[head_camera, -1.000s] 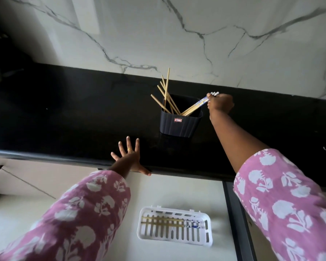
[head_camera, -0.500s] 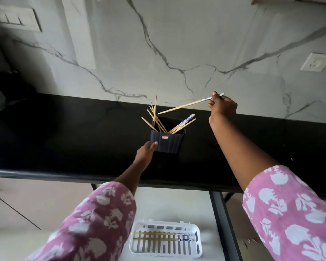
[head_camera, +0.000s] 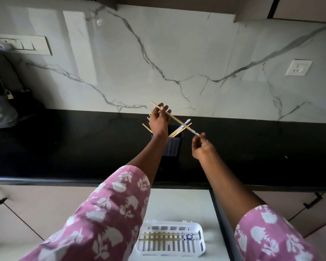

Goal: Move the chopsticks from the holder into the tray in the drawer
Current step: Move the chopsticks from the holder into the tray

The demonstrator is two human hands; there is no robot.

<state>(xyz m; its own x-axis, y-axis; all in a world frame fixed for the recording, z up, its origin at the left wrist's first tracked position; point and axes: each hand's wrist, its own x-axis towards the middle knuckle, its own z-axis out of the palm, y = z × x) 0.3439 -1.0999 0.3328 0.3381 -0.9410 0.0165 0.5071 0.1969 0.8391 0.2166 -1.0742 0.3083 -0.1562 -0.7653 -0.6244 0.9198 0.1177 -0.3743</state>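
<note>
Both hands share one chopstick [head_camera: 174, 118] above the holder: the left hand [head_camera: 159, 122] curls its fingers round the plain end, and the right hand [head_camera: 202, 147] pinches the blue-patterned tip, so the stick slants down from left to right between them. Far left, a bag [head_camera: 0, 110] sits on the black counter [head_camera: 73, 147] under a switch panel [head_camera: 24, 45], well apart from the work. The dark ribbed holder [head_camera: 174, 147] stands near the marble wall, partly behind the left wrist, with spare chopsticks [head_camera: 178, 131] fanning out of it. Below the counter's front edge, the open drawer [head_camera: 177, 204] holds the white tray [head_camera: 200, 236], where stored chopsticks [head_camera: 158, 235] lie lengthwise, near the drawer's dark right side. Counter runs on rightward under a wall socket [head_camera: 298, 67].
</note>
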